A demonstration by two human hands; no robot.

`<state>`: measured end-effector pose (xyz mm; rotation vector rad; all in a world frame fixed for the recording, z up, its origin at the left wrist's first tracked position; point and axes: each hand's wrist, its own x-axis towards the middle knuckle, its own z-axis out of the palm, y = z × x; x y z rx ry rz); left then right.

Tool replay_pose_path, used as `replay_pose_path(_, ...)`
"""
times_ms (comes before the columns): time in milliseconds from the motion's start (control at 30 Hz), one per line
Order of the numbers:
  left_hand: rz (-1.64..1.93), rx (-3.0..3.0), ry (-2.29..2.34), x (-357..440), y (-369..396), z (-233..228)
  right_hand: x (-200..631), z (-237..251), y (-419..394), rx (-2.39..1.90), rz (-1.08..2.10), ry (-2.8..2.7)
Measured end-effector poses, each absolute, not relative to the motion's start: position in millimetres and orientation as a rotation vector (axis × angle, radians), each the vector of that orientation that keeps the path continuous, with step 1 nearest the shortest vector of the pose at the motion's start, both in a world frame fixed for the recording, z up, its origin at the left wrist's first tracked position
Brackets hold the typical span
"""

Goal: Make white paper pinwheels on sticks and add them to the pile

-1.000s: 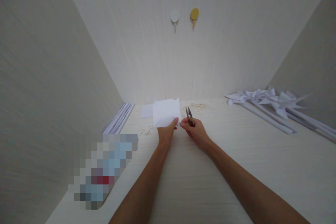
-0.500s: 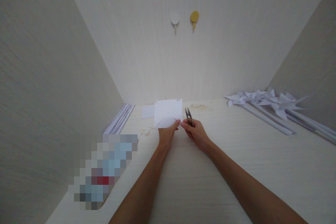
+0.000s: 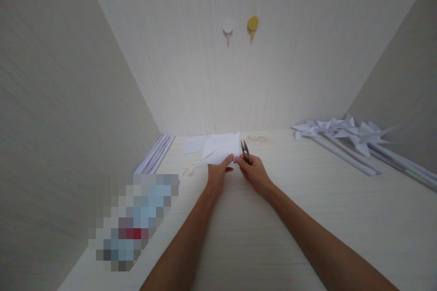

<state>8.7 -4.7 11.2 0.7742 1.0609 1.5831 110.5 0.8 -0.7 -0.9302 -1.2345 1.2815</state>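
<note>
A white square of paper [image 3: 220,144] with diagonal slits at its corners is pinched at its near right corner by my left hand [image 3: 219,170]. My right hand [image 3: 253,169] has small thread snips [image 3: 246,149] in its palm, blades pointing away and apart. Its thumb and fingertip meet at the same paper corner, beside my left thumb. Another white paper sheet [image 3: 194,144] lies on the table just left, partly behind the held square.
Rolled paper sticks [image 3: 155,153] lie at the left wall, behind a blurred-out object [image 3: 139,223]. White paper pinwheels [image 3: 341,129] on sticks lie at the right. A white hook [image 3: 228,26] and a yellow hook [image 3: 253,23] are on the back wall.
The paper square has tilted lower and shifted slightly right. My right fingertips have come closer to my left thumb at the paper's corner. The snips stay in my right hand.
</note>
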Motion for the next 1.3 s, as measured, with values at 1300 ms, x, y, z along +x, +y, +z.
replay_pose_path(1300,1.820,0.445,0.941,-2.0,1.8,14.4,105.7,0.3,-5.1,-1.041,1.047,-1.747)
